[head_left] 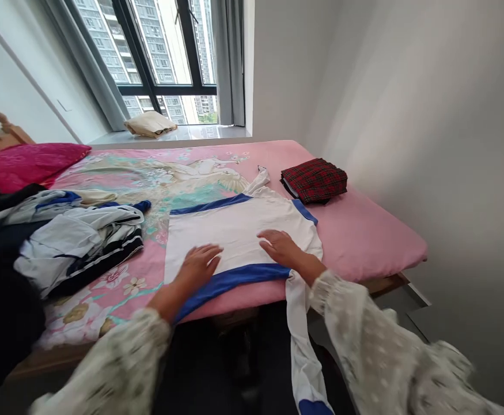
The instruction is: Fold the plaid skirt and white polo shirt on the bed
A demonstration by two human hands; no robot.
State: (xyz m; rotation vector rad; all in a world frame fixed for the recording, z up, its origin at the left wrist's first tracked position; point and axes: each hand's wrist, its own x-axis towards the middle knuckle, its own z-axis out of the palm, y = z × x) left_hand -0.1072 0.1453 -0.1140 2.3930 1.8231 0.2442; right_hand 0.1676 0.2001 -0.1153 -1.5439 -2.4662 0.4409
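A white long-sleeved shirt (230, 233) with blue side panels lies spread flat on the bed, its hem to the left and collar end to the right. One sleeve hangs over the near edge of the bed, and the other stretches toward the window. My left hand (199, 266) is over the lower half of the shirt, near its blue side strip, fingers extended. Over the chest part is my right hand (281, 248), also with fingers stretched out. Neither hand grips the cloth; whether the palms touch it I cannot tell.
A heap of white, black and blue clothes (83, 242) lies at the left. Folded red plaid clothing (314, 180) sits at the right on the pink bed sheet (376, 236). A magenta pillow (31, 161) is at the far left. A beige cloth bundle (150, 124) rests on the windowsill.
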